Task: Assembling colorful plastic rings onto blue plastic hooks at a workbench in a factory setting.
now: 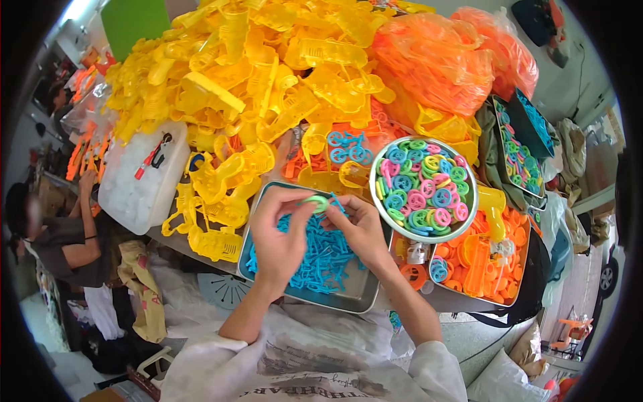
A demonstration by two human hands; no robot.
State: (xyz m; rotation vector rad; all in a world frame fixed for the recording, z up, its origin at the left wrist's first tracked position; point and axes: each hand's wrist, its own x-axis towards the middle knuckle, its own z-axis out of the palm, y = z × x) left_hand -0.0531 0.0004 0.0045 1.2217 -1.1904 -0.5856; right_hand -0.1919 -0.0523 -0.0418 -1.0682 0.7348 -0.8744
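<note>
My left hand (282, 231) pinches a small green plastic wheel (315, 203) between thumb and fingers. Close beside it, the fingertips of my right hand (360, 231) grip a thin blue plastic piece (338, 205). The two parts meet or nearly meet; the fingers hide the exact contact. Both hands are over a metal tray (341, 303) that holds a heap of similar thin blue plastic pieces (313, 258). To the right of my right hand stands a round metal bowl (376, 206) filled with pink, green, blue and yellow wheels (422, 191).
Yellow plastic shells (268, 74) pile high behind the tray. Orange parts in plastic bags (435, 60) lie at the back right. A tray of orange parts (479, 268) sits right, a whitish plastic bin (144, 177) left. Another person (67, 248) works at far left.
</note>
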